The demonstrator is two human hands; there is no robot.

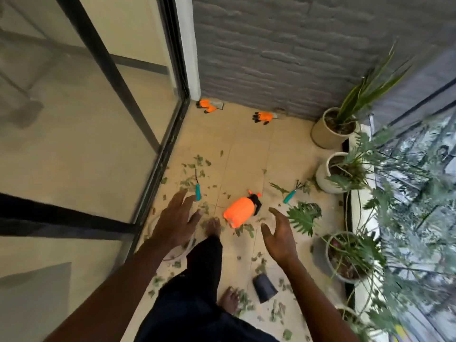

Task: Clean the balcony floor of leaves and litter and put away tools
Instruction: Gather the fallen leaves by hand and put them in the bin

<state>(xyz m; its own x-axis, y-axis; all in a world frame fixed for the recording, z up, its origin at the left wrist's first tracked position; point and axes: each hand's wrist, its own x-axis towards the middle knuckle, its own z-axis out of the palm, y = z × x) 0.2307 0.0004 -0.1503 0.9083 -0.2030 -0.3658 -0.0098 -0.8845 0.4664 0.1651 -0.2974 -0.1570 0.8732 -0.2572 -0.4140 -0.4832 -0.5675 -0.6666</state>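
Green leaf scraps lie scattered over the beige tiled balcony floor. An orange spray bottle lies on its side in the middle. A teal-handled hand tool rests to its left and a teal-handled small rake to its right. Two orange gloves lie by the grey wall. My left hand and my right hand hover open above the floor, either side of the bottle, holding nothing.
A glass sliding door runs along the left. Potted plants line the right edge by a glass railing. A small dark pot lies tipped near my bare feet. A hose loop lies under my left arm.
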